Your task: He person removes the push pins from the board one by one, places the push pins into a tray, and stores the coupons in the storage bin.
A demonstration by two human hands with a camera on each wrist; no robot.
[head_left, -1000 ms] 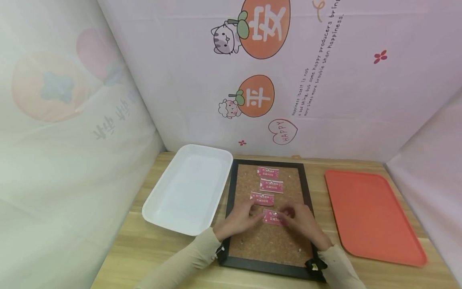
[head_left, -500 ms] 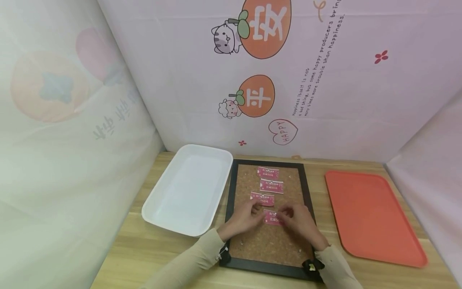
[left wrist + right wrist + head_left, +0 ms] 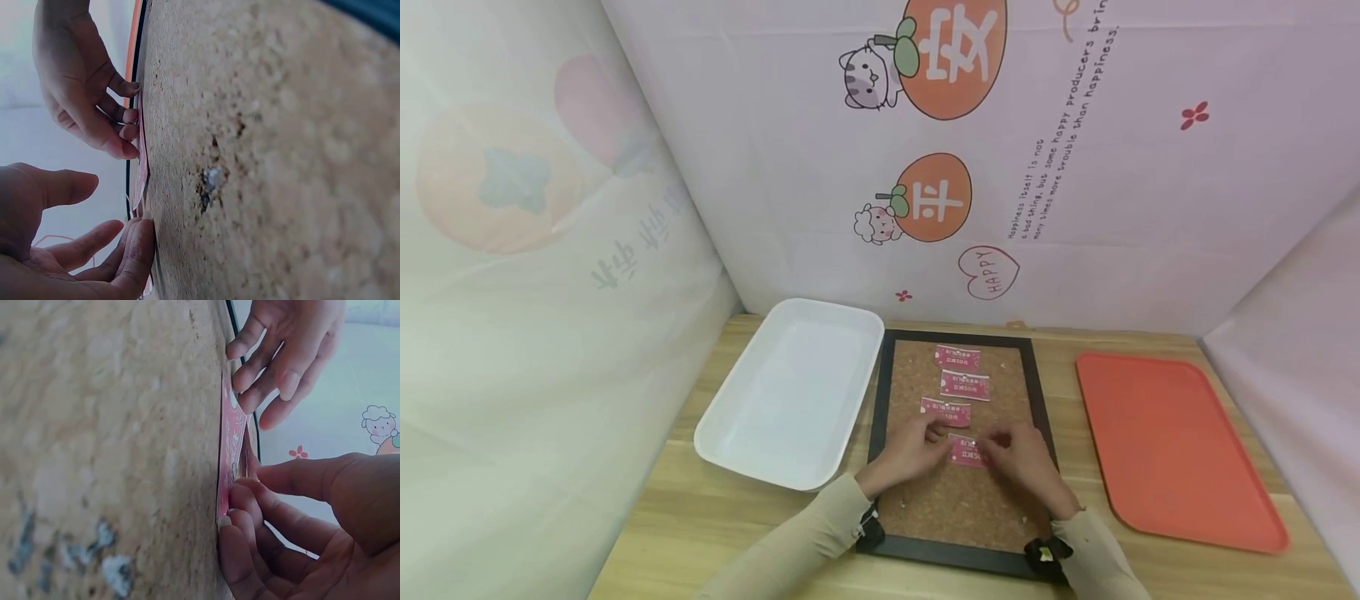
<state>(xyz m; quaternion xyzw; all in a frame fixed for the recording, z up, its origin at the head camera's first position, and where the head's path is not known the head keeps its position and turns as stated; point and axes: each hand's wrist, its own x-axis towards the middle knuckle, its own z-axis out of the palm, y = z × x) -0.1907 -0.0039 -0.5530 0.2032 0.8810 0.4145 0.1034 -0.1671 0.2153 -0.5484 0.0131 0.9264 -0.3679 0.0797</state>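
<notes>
4 pink coupons lie on the cork board (image 3: 955, 517), and my grips bracket the lowest coupon (image 3: 966, 454), just below the 3rd coupon (image 3: 951, 410). Over the last 1 second little has shifted: the coupons lie as they did, while my left grip (image 3: 910, 454) has edged inward, so its fingers now cover some of the 3rd coupon's print, and my right grip (image 3: 1022, 458) hides slightly more of the lowest coupon's right end. I read that as fine adjustment of this 1 piece, not yet finished. My right grip is curled, thumb and fingertips pinching at that right end, near a small pale pin (image 3: 973, 443); whether they hold paper alone or the pin too, I cannot tell. My left grip is loosely spread, thumb apart from the fingers, fingertips at the coupon's left end; touching or just beside it, I cannot tell.

The black frame (image 3: 955, 559) edges the cork, and my wrist straps (image 3: 1047, 552) overlap its near corners. Bare cork below the lowest coupon looks like the most open room on the board. To the left, the white tray (image 3: 797, 383) sits close against the frame's far corner; to the right, a strip of tabletop (image 3: 1063, 392) separates frame and red tray (image 3: 1180, 450).
</notes>
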